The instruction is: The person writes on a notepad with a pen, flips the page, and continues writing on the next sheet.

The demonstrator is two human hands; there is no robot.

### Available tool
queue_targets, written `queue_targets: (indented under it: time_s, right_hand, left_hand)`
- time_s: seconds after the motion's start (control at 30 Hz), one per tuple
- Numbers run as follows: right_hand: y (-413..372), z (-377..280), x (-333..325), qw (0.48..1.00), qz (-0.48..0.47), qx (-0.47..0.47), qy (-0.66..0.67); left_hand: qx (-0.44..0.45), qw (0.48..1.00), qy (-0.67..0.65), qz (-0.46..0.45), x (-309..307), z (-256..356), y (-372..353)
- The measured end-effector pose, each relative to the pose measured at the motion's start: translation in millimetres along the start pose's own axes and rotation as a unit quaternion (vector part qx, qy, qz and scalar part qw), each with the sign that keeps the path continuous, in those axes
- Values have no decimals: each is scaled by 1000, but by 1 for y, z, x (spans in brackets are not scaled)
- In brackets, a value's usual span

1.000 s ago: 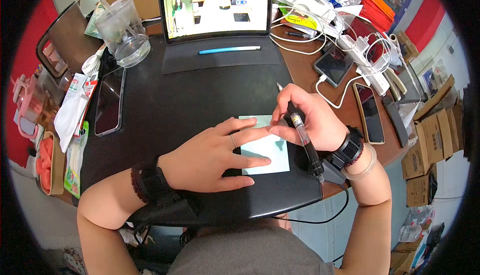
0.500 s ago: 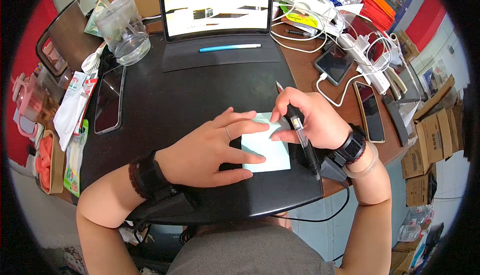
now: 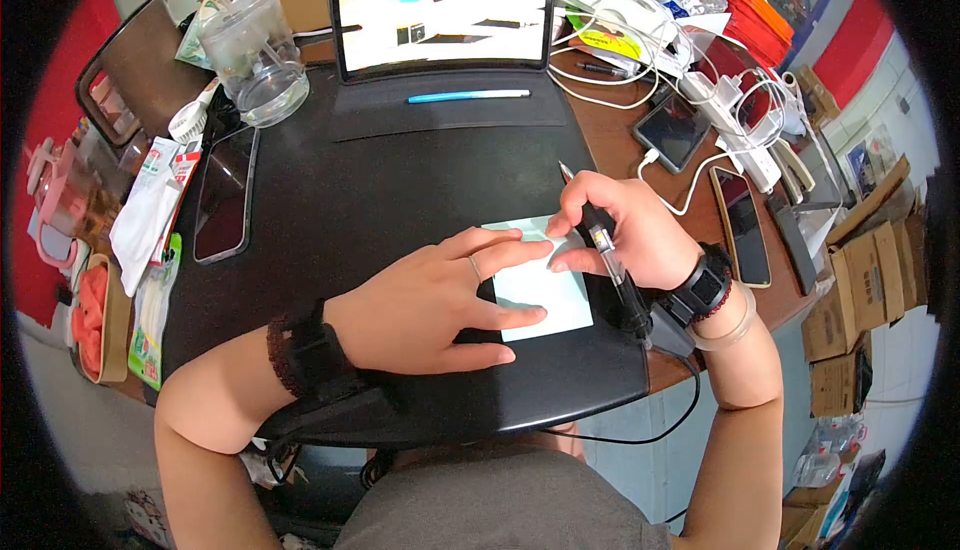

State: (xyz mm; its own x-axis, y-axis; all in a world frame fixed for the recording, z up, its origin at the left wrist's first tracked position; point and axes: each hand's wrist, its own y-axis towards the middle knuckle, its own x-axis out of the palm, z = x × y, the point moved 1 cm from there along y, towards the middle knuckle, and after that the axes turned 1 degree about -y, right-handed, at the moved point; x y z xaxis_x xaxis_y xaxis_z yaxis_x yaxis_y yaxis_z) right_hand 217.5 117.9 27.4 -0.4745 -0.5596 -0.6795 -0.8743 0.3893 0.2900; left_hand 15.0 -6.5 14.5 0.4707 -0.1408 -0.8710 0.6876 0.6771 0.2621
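Rests the left hand palm down and fanned wide over a square sheet of pale blue-green paper, lying near the front edge of the black surface, between both hands. Grasps nothing with that spread grip; seems to press several fingertips flat on the sheet, likely to stop thin paper from sliding, with the thumb set beyond its lower left edge. Carries a black pen slantwise in the right hand, tucked in a loosely closed grip, with the tip aimed away from the body and clear of the page, apparently parked to free thumb and forefinger. Curls those two towards each other at the sheet's upper right, leaving a narrow gap; cannot tell of any paper caught there, with the corner in shadow.

Sets matte, crisp-edged paper against a dark, smooth surface, rounded and faintly shiny along the front. Wears a thin, metal-looking ring on the left hand and bulky dark bands at both wrists. Includes a lit tablet propped upright at the far side, probably for easy viewing, with a slim blue-and-white pen just in front; a hard, clear plastic container at far left; and, at right, tangled white cables near a boxy power strip.
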Motion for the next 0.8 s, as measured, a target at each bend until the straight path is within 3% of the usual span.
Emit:
queue_targets:
  time_s: [0.17, 0.23, 0.27, 0.37, 0.47, 0.5, 0.57, 0.6, 0.63, 0.7, 0.8]
  right_hand:
    - [0, 1, 3, 999, 26, -28, 36]
    - [-3, -5, 1, 995, 68, 1, 74]
    - [-1, -11, -4, 996, 69, -48, 29]
    - [-3, -40, -6, 971, 37, 89, 218]
    - [3, -38, 4, 944, 25, 70, 323]
    - [4, -34, 5, 944, 25, 70, 321]
    - [10, -30, 7, 969, -67, -31, 235]
    - [11, -32, 6, 960, -110, 28, 255]
    - [12, -28, 11, 970, -102, -7, 221]
    - [12, -16, 20, 959, -52, -29, 278]
    - [11, -11, 25, 957, -15, -14, 289]
  left_hand:
    - [4, 1000, 9, 2, 2, -2, -1]
    - [21, 1000, 10, 19, 3, -3, -1]
    - [22, 999, 12, 21, 3, -3, -1]
    - [20, 999, 5, 35, 4, -3, -1]
    - [24, 998, 21, 53, 6, -3, 0]
    - [20, 998, 17, 57, 6, -3, 0]
    - [16, 998, 15, 62, 7, -4, -1]
    - [6, 998, 16, 63, 8, -3, -2]
    - [-5, 998, 16, 64, 9, -4, -3]
    - [-5, 997, 18, 72, 9, -3, -3]
    - [-8, 997, 17, 76, 7, -3, -1]
